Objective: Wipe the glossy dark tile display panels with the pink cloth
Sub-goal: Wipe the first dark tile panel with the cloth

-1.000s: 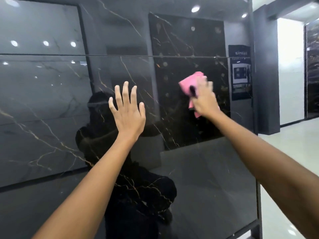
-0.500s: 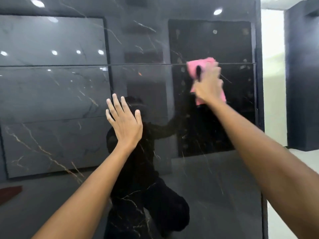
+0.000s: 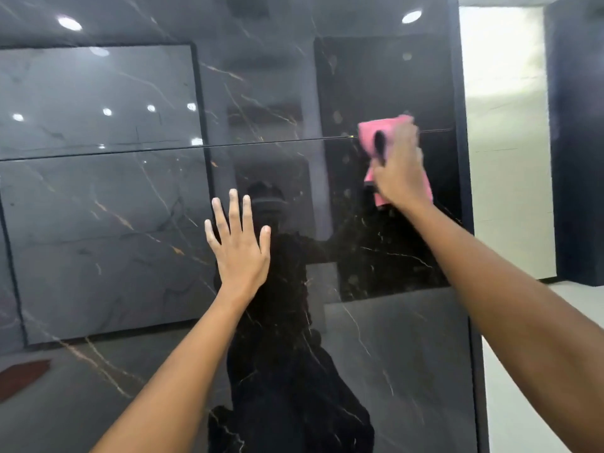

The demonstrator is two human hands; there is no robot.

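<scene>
Two glossy dark panels [image 3: 261, 93] meet at a thin seam. We brace with our left hand [image 3: 240, 253], fingers straight and flat on the lower panel. Our right hand [image 3: 400, 171] has its grip closed round the pink cloth [image 3: 376, 132], pressed across the seam near the right edge. Overlapping, even strokes should avoid streaks.

Left hand [image 3: 240, 253] flat on the panel [image 3: 114, 223], right hand [image 3: 400, 173] upper right, cloth [image 3: 371, 134] beneath it.

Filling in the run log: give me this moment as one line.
phase: wiping | right hand: presses cloth on panel at seam | left hand: flat on panel
</scene>
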